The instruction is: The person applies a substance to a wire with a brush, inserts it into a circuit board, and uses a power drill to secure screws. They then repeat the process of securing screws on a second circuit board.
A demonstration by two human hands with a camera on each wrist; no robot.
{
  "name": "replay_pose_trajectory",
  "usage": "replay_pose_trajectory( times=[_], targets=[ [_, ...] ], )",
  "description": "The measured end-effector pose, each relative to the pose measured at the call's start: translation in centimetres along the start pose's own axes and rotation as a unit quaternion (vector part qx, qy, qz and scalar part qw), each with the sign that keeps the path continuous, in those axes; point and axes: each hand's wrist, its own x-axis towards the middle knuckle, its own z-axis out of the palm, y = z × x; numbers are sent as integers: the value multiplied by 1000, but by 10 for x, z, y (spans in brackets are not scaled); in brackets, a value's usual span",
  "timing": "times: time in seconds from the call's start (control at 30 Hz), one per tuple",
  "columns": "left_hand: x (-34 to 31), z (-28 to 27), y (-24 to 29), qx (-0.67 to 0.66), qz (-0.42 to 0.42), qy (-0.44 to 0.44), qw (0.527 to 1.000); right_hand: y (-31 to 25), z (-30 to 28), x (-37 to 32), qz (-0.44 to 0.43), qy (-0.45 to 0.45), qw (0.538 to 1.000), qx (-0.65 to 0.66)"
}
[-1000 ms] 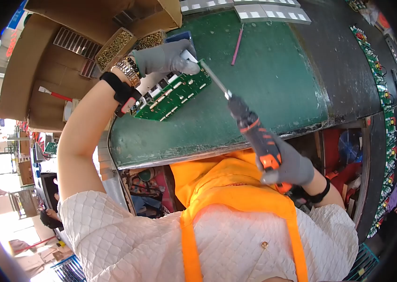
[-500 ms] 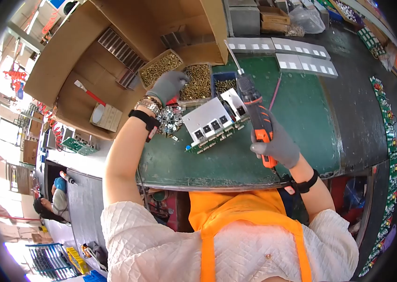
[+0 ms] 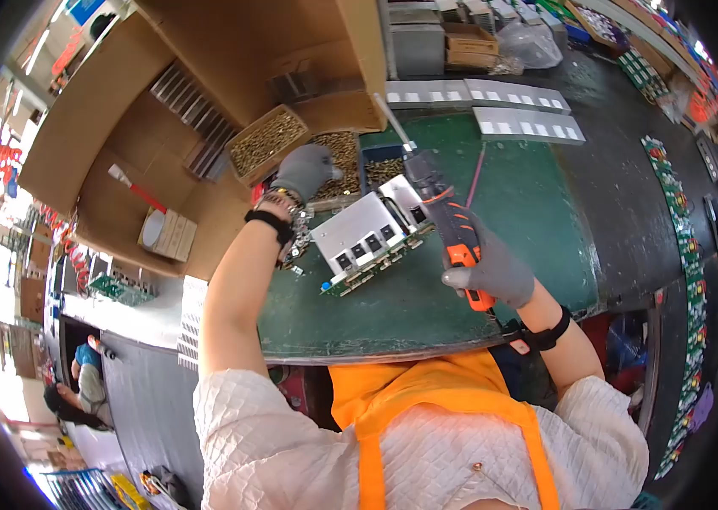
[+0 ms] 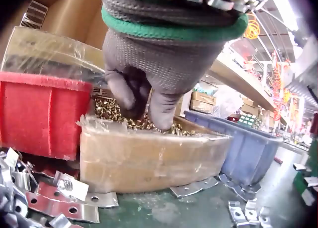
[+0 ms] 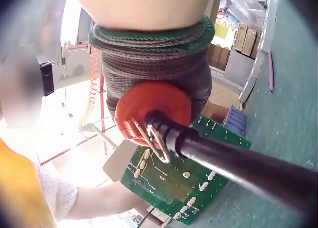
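My gloved left hand (image 3: pixel 306 170) is over a cardboard box of brass-coloured screws (image 3: pixel 344 161). In the left wrist view the fingers (image 4: pixel 161 111) bend down among the screws (image 4: pixel 109 110); the box rim partly hides their tips, so any screw between them cannot be made out. My gloved right hand (image 3: pixel 502 270) grips a black and orange electric screwdriver (image 3: pixel 461 234), its long bit pointing up and away from me. Between the hands a green circuit board with a silver metal plate (image 3: pixel 361 231) lies on the green mat; its soldered underside (image 5: pixel 169 183) faces the right wrist camera.
Beside the screw box stand a red bin (image 4: pixel 42 116) and a blue bin (image 4: pixel 248 151). Loose metal clips (image 4: pixel 64 203) lie in front. A large carton (image 3: pixel 113 127) is at the left, metal strips (image 3: pixel 529 126) at the back, and a pink stick (image 3: pixel 476 174) on the mat.
My left hand has left the board and moved to the screws. The screwdriver has swung up from beside the board's edge. The board now lies on the mat, metal plate up.
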Motion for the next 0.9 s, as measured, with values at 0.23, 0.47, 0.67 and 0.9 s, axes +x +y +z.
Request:
replay_pose_trajectory(
  times=[0.23,0.47,0.67,0.9],
  targets=[
    [-19,-27,13,-386,-19,57,921,-15,-9,-2,20,-43,999,-23],
    [-27,-75,73,-730,35,12,682,-13,-16,4,-21,-75,995,-55],
    [-28,-83,86,-719,-17,16,694,-19,-19,-4,21,-86,995,-41],
    [-27,-100,84,-677,-45,1,734,-22,-16,-8,4,-68,997,-43]
  ],
)
